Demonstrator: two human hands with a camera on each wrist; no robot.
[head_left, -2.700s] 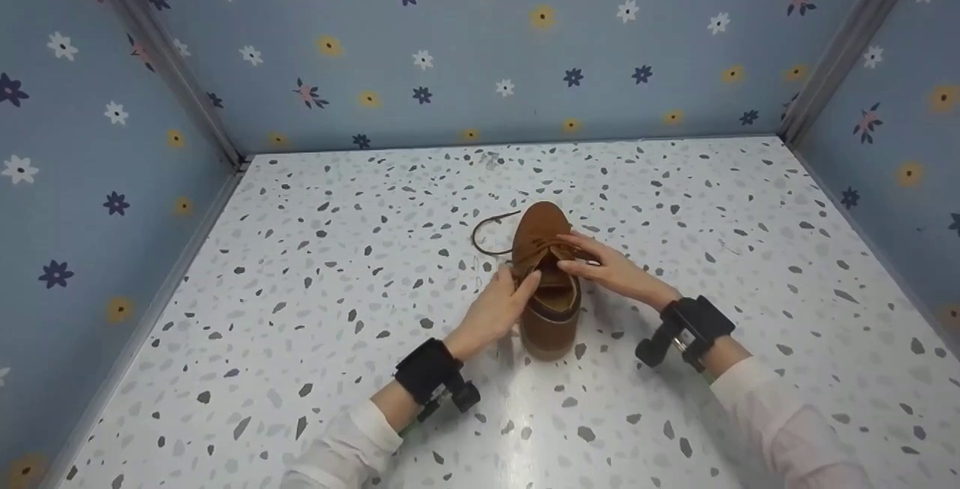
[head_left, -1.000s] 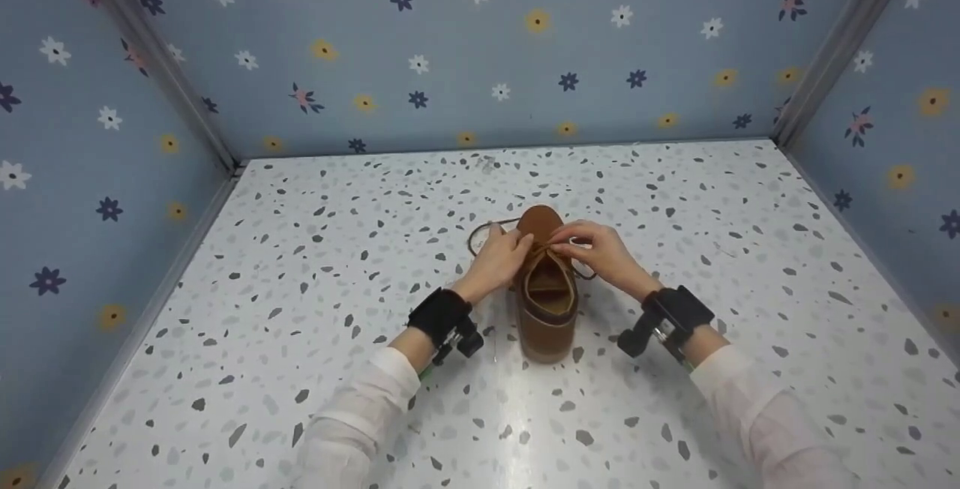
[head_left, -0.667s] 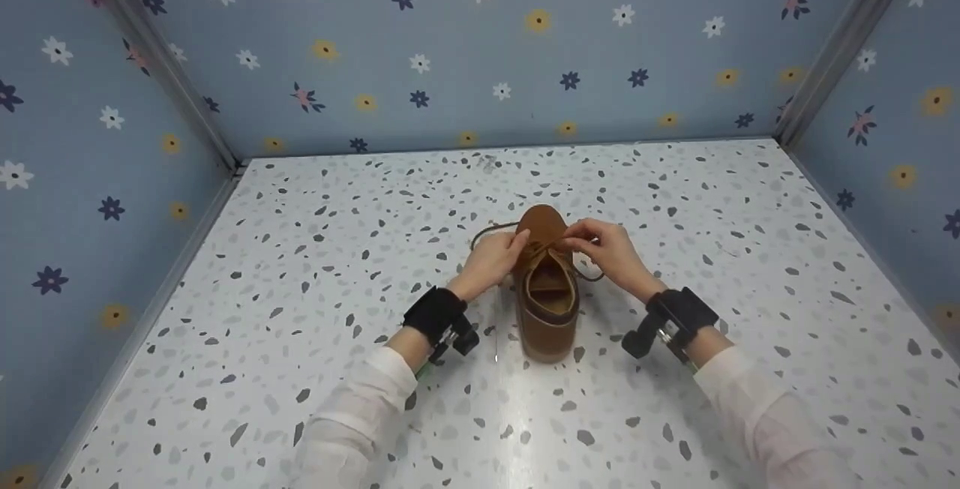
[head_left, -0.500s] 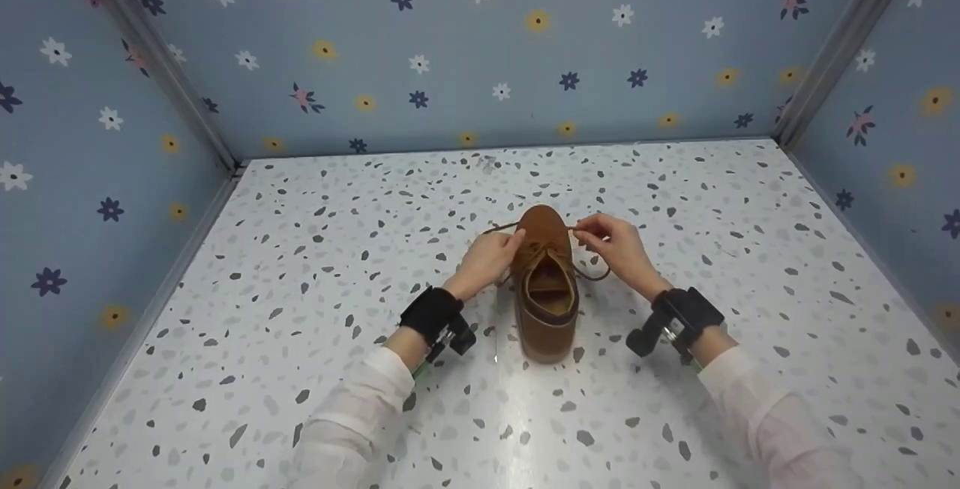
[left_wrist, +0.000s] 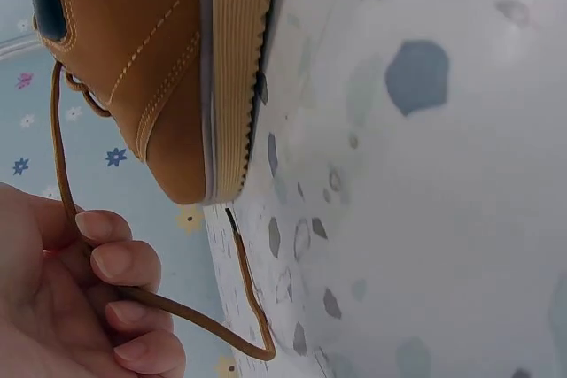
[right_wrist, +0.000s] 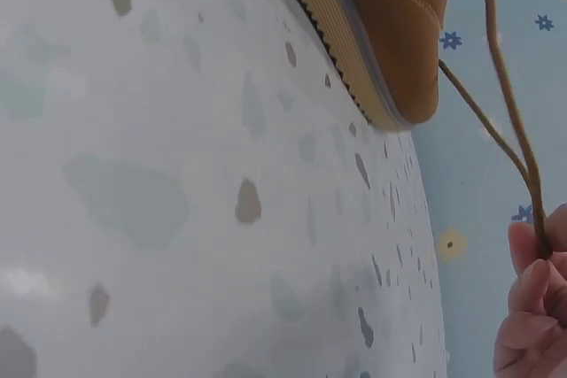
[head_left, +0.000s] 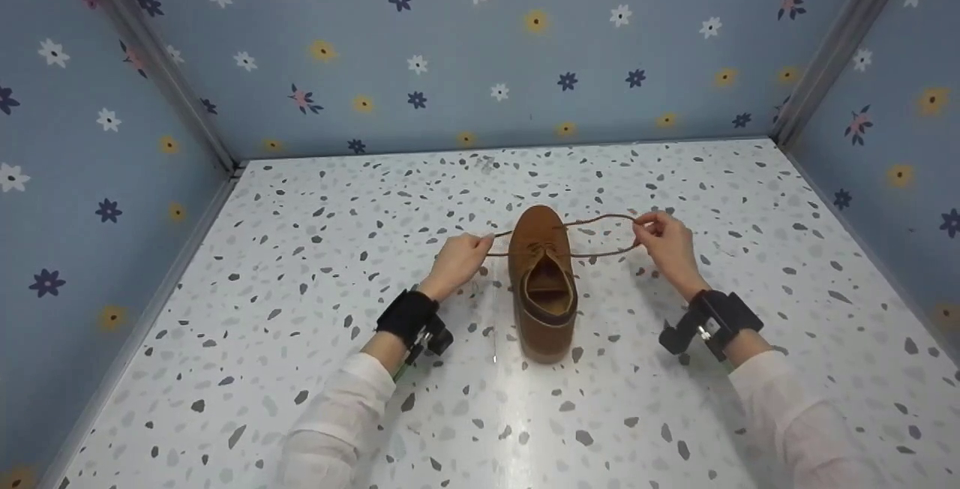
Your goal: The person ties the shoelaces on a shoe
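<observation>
A brown lace-up shoe (head_left: 537, 226) stands upright on its sole, toe pointing away from me. To its left, my left hand (head_left: 457, 260) grips the brown shoelace (left_wrist: 60, 148) with curled fingers. In the left wrist view one strand runs from the eyelets into that hand, and a loose end (left_wrist: 249, 281) hangs out of it. Out to the right, my right hand (head_left: 670, 249) pinches the lace (right_wrist: 503, 86) between thumb and fingertips, where two strands meet. The strands spread sideways from the shoe to both hands. Neither hand touches the shoe.
The shoe stands on a white speckled surface (head_left: 337, 264). Blue flower-patterned panels (head_left: 450, 39) enclose it at the back and both sides, with grey posts (head_left: 161, 61) at the corners. Black camera straps (head_left: 409, 316) circle both wrists.
Both hands have moved apart from the shoe's lacing, the right one farther right, drawing the lace out sideways. The left hand has come off the shoe's side. The shoe stays in place.
</observation>
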